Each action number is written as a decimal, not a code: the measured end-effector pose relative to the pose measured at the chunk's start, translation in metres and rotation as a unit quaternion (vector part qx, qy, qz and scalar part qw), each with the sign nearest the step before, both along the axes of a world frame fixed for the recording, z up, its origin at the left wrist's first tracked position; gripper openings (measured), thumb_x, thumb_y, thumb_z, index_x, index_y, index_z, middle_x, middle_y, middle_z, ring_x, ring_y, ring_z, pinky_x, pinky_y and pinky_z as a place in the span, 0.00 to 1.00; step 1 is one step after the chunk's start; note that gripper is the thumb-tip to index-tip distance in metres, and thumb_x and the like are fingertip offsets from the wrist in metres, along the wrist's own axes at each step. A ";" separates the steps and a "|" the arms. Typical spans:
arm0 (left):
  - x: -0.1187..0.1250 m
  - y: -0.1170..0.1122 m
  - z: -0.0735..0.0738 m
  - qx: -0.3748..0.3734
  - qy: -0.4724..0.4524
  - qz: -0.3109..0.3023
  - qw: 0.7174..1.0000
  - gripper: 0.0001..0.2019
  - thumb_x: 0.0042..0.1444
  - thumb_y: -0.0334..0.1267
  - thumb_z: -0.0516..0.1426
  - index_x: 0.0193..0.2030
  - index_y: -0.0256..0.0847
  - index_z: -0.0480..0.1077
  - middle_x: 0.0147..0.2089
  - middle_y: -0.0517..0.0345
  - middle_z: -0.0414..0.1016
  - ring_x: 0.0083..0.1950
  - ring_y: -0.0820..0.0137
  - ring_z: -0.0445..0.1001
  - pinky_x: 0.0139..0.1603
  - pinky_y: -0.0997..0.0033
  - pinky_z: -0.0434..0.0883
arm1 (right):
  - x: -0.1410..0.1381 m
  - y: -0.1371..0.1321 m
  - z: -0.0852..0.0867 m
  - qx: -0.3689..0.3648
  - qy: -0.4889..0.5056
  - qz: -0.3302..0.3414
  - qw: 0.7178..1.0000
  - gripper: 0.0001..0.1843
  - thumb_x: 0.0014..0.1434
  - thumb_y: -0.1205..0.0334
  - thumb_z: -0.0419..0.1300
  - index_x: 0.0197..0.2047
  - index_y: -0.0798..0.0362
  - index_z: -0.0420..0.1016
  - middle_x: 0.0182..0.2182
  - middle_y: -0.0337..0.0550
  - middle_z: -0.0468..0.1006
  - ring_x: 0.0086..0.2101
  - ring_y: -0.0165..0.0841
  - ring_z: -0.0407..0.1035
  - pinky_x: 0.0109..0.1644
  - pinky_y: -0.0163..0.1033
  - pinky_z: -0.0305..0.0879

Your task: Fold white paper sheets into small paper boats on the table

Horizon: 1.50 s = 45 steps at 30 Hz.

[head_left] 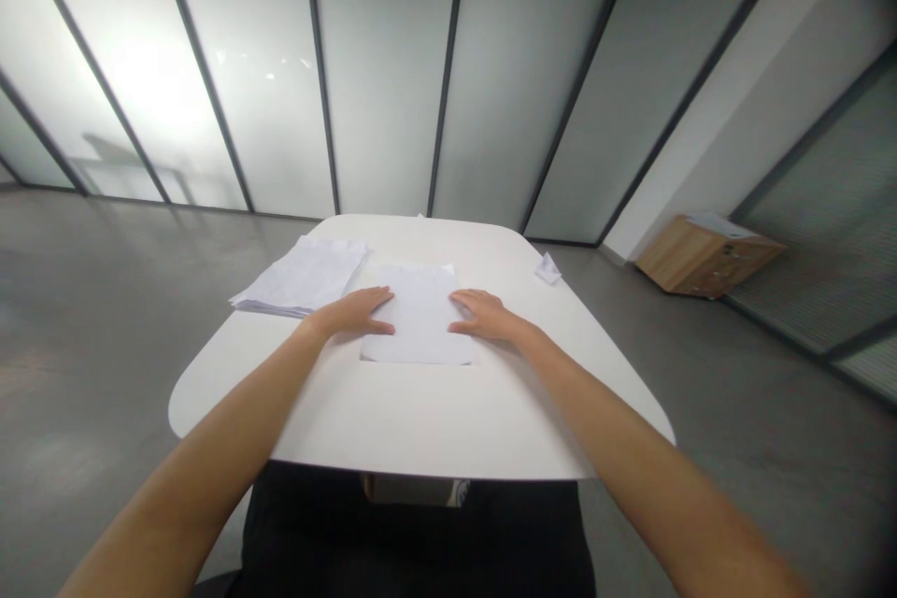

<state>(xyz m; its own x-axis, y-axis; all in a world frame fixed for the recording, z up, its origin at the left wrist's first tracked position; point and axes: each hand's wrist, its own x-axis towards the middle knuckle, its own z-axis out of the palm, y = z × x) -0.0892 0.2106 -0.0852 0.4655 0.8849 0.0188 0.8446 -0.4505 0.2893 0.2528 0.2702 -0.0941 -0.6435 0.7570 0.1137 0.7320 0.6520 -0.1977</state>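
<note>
- Paper sheet (420,313) flat on table (427,420), no clear fold; prob. early.
- L hand (359,310), R hand (485,314) at its sides, fingers spread, no grip.
- Flat stack (308,269) L; folded/crumpled pc (548,269) R.

Plain black clothing (420,556) is covering the body on the near side of the table (420,420), its folds barely showing in the dark cloth. At the table's near edge, the left forearm (234,420) and right forearm (595,411) are showing bare, tapering smoothly toward narrower wrists. Over the table's top, the left hand (354,310) and right hand (487,315) are also showing bare, their slender fingers ending in rounded tips.
</note>
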 end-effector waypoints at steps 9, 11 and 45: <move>-0.009 0.004 -0.001 -0.024 -0.033 -0.013 0.999 0.49 0.50 0.66 0.63 0.73 0.42 0.58 0.76 0.44 0.55 0.76 0.51 0.55 0.75 0.57 0.51 | 0.027 -0.001 -0.002 -0.028 0.027 0.004 0.999 0.45 0.55 0.37 0.68 0.69 0.50 0.68 0.69 0.53 0.64 0.68 0.50 0.57 0.73 0.55 0.51; -0.011 0.005 -0.001 -0.031 -0.037 -0.012 0.999 0.50 0.50 0.65 0.64 0.74 0.41 0.58 0.77 0.44 0.55 0.76 0.51 0.55 0.75 0.57 0.51 | 0.030 -0.003 -0.002 -0.034 0.036 0.006 0.999 0.44 0.55 0.38 0.69 0.68 0.51 0.68 0.69 0.54 0.64 0.69 0.50 0.57 0.73 0.55 0.50; 0.019 0.008 -0.013 0.022 -0.385 0.202 0.900 0.54 0.48 0.32 0.65 0.78 0.41 0.40 0.59 0.44 0.72 0.39 0.69 0.79 0.43 0.67 0.74 | 0.001 -0.013 -0.010 -0.028 0.244 -0.198 0.949 0.27 0.54 0.67 0.64 0.58 0.47 0.71 0.43 0.40 0.83 0.44 0.36 0.77 0.55 0.42 0.68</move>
